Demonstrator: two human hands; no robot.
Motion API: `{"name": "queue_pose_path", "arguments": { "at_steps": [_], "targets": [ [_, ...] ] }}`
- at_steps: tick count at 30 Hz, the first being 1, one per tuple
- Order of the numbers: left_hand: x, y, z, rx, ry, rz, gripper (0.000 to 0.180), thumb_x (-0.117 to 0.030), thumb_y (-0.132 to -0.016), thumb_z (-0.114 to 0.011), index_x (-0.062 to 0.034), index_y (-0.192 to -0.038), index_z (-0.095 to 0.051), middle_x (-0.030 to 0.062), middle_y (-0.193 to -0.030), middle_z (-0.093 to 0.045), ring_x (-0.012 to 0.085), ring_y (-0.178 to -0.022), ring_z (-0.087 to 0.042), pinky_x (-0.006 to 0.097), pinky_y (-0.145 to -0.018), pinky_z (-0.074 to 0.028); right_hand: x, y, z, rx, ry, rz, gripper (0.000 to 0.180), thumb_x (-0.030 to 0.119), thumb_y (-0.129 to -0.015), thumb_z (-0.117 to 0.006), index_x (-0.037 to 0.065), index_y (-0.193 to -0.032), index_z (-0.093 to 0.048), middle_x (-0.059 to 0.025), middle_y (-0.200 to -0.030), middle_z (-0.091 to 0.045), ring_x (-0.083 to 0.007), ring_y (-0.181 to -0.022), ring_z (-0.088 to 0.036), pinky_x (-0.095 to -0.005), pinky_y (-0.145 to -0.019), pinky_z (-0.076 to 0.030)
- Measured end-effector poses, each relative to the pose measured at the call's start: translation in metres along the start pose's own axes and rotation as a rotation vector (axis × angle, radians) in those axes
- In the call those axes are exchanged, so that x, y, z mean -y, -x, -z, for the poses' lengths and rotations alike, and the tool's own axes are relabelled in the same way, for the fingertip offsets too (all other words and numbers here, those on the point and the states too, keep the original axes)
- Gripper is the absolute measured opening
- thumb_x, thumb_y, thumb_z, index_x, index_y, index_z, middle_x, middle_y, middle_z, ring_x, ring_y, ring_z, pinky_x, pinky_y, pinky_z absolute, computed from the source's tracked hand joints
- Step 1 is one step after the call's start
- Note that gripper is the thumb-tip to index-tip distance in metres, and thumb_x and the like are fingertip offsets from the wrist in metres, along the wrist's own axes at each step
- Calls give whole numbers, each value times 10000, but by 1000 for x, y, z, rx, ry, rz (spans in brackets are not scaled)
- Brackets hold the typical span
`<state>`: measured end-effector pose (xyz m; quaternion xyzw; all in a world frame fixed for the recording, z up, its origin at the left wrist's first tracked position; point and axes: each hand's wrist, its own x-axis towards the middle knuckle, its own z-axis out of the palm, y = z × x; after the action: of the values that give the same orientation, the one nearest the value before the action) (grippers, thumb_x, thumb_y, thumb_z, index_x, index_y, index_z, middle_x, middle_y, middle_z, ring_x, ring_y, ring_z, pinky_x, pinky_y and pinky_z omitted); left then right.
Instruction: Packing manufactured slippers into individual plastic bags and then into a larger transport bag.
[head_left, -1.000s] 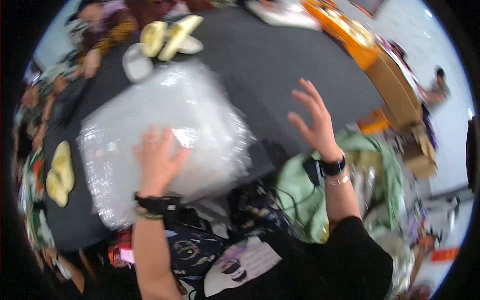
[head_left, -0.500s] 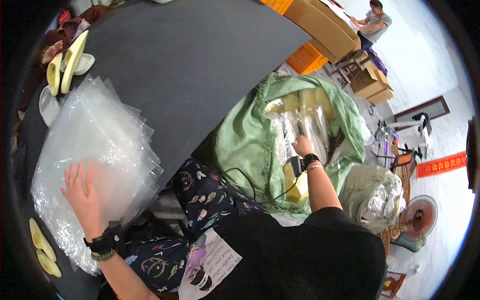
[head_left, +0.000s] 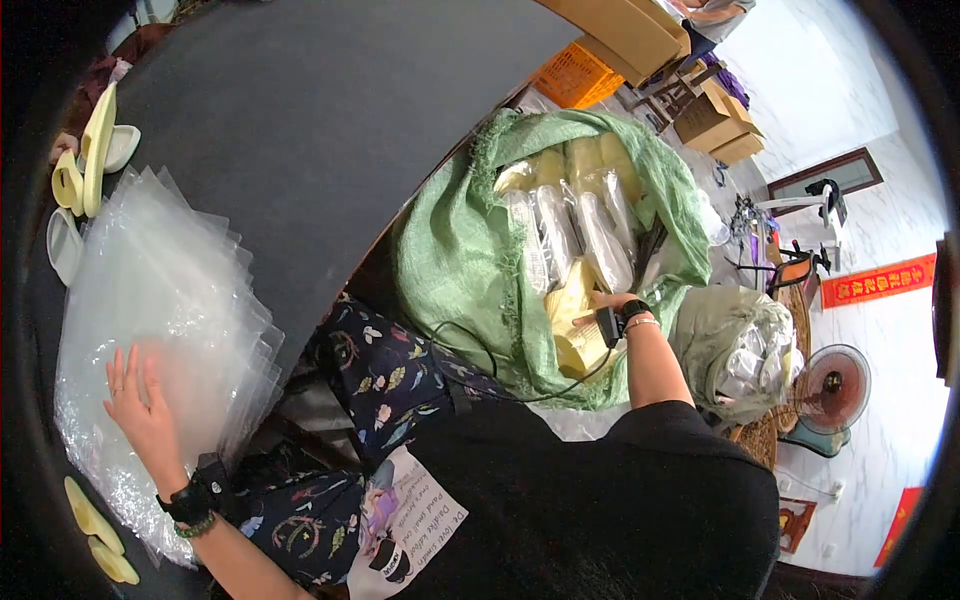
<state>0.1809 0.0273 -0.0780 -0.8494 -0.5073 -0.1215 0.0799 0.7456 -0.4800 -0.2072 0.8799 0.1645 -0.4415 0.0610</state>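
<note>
Dark table (head_left: 330, 110) in front of me, matte top, took up most of the left side. Off to my right I had white, grey-veined wall (head_left: 900, 195), bright light washing it at the top. Red banner (head_left: 880, 282) hung there, plus a dark-framed panel (head_left: 825, 180), couldn't tell if window. Lower down: fan (head_left: 835, 388), reddish centre, and a white wall socket (head_left: 838, 490). Beyond the table I had pale grey floor (head_left: 690, 163), an open cardboard box (head_left: 715, 125), orange crate (head_left: 575, 80), wooden stool (head_left: 665, 103).
</note>
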Motion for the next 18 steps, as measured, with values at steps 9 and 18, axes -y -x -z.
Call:
{"name": "queue_pose_path", "arguments": {
  "at_steps": [9,18],
  "targets": [
    [4,0,-7,-9,30,-6,407,-367,-1024,-477,-161,-1357,-585,82,-1485,-479,298,-1429,-354,634,-1141,-137,-48,-65,-7,285,-506,-535,610,498,-904,-604,-49,-1169,-660,-171,-1169,-691,-321,-1057,-654,-443,-885,-520],
    [-3,4,-7,131,135,43,446,-407,-1011,-487,-170,-1382,-554,101,-1507,-443,308,-1435,-334,640,-1144,-129,-40,-9,33,120,-554,-76,361,358,-853,-728,15,-963,-698,-113,-813,-712,-200,-654,-630,-372,-593,-493]
  ]
}}
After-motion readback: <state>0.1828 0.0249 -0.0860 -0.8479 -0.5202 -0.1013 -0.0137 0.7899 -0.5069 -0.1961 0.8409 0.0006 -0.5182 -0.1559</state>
